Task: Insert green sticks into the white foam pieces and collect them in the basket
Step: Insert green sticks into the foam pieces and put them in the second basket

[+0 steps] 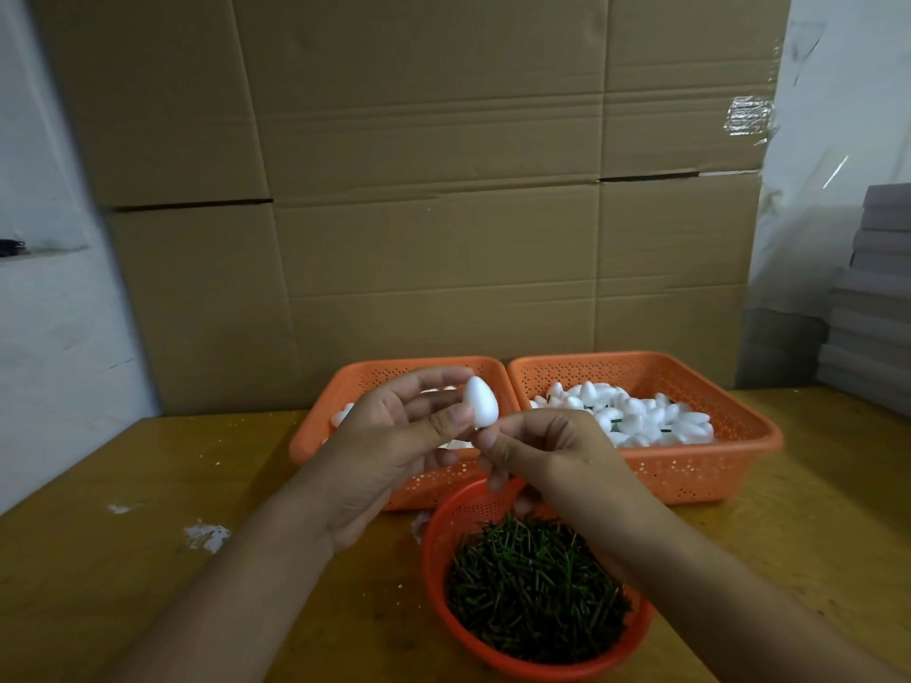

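Likely packing workshop: stacked cardboard cartons (419, 189), bulk-filled baskets (690, 465), worktable (98, 559).

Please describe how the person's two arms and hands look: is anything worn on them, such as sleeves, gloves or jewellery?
Both hands are bare: the left hand and the right hand have no gloves, and no rings show on the visible fingers. Both forearms are uncovered to the bottom edge of the picture, with no sleeve, watch or bracelet in view. The fingernails look short and unpainted.

Matt white foam egg (481, 401). Perforated orange plastic baskets (700, 478), slight sheen. Round orange plastic mesh bowl (436, 574). Yellowish wooden tabletop (98, 559), worn, flecked white. Matt corrugated cardboard (419, 189) behind.
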A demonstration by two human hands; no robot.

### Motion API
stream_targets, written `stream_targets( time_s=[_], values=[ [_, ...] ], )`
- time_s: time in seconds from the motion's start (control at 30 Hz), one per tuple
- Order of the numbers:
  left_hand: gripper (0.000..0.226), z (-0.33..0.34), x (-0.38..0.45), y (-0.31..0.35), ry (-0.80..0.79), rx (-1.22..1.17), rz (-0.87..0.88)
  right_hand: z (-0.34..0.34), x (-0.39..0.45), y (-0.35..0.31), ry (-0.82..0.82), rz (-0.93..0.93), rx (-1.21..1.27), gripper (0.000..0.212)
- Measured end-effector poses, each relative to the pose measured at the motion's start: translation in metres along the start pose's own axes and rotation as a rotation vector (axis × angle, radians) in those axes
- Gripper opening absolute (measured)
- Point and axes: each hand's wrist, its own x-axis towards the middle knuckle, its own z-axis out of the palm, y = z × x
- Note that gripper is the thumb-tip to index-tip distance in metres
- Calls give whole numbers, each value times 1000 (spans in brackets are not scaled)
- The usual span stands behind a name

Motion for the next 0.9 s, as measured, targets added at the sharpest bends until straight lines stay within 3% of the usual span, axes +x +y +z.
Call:
stream_targets(
  time_s=[0.4, 0.77, 0.9],
  values=[
    [41, 4, 0, -5, 68, 150, 43, 0, 1, 0, 54, -21, -8, 18],
    [56, 2, 0, -6, 42, 114, 21, -2, 0, -1, 36, -36, -17, 18],
    [48, 3, 1, -9, 55, 95, 13, -1, 0, -1, 62, -48, -29, 18]
  ],
)
